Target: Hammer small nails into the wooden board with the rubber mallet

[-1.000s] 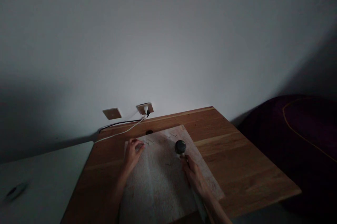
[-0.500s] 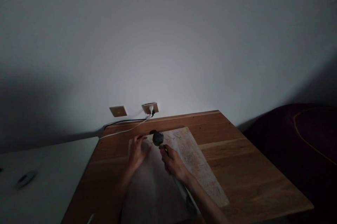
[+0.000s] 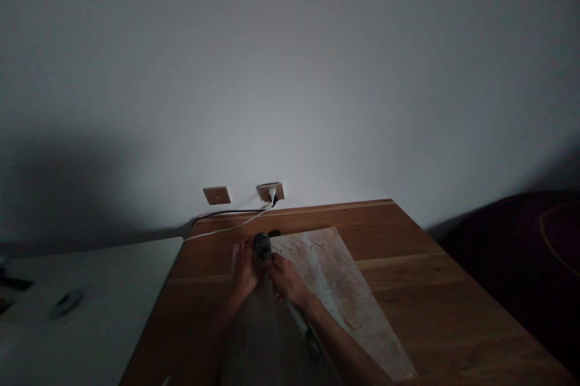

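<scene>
Dark round-headed tool [image 3: 261, 245] is held over the far left corner of the pale board [image 3: 348, 295], which lies on the wooden tabletop [image 3: 430, 301]. The right hand [image 3: 285, 282] is closed around the tool just below its head. The left hand [image 3: 244, 271] is curled just beside the head; whether anything is pinched in it cannot be told.

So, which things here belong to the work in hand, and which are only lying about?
In hand: hammer, held by the right hand; board under both hands; left hand beside the hammer head.
Lying about: cables, socket, wall plate, dark ring on the white top.
</scene>
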Motion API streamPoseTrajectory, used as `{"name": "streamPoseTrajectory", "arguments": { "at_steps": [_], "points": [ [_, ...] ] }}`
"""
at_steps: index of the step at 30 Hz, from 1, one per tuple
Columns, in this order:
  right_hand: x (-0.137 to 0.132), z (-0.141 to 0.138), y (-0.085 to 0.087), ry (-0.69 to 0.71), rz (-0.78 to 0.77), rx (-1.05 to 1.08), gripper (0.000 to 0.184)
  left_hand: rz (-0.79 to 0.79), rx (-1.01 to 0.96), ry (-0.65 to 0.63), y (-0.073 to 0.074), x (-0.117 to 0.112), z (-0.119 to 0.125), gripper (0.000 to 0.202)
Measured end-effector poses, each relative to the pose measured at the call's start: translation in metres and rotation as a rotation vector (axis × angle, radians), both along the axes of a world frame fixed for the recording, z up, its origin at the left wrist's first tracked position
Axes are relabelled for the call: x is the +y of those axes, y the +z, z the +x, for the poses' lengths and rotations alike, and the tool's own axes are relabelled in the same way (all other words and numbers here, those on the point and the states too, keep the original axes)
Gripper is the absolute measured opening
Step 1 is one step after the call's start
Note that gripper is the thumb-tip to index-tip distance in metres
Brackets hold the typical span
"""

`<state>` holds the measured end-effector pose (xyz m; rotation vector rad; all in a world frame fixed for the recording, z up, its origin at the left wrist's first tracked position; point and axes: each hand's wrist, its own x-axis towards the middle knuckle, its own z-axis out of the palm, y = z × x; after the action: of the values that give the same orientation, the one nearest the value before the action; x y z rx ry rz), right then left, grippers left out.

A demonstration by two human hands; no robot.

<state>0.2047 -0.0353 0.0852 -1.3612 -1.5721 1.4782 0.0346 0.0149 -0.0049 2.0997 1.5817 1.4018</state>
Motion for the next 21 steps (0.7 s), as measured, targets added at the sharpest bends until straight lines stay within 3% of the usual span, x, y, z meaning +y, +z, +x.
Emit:
{"name": "streamPoseTrajectory", "arguments": {
  "at_steps": [7,12,16,21],
  "points": [
    [0.003,0.002,0.000,-0.011,-0.005,0.003,0.025,0.006,0.038,0.022,0.007,-0.003,0.003,0.046],
    [0.008,0.012,0.004,-0.084,0.016,0.041,0.033,-0.027,0.113,0.052,0.020,-0.008,0.008,0.012],
    [0.009,0.019,0.007,-0.100,0.030,0.056,0.038,-0.040,0.119,0.032,0.024,-0.007,0.009,0.013],
    [0.004,0.014,0.005,-0.071,0.048,0.079,0.034,-0.037,0.081,-0.003,0.019,-0.007,0.008,0.013]
  ]
}}
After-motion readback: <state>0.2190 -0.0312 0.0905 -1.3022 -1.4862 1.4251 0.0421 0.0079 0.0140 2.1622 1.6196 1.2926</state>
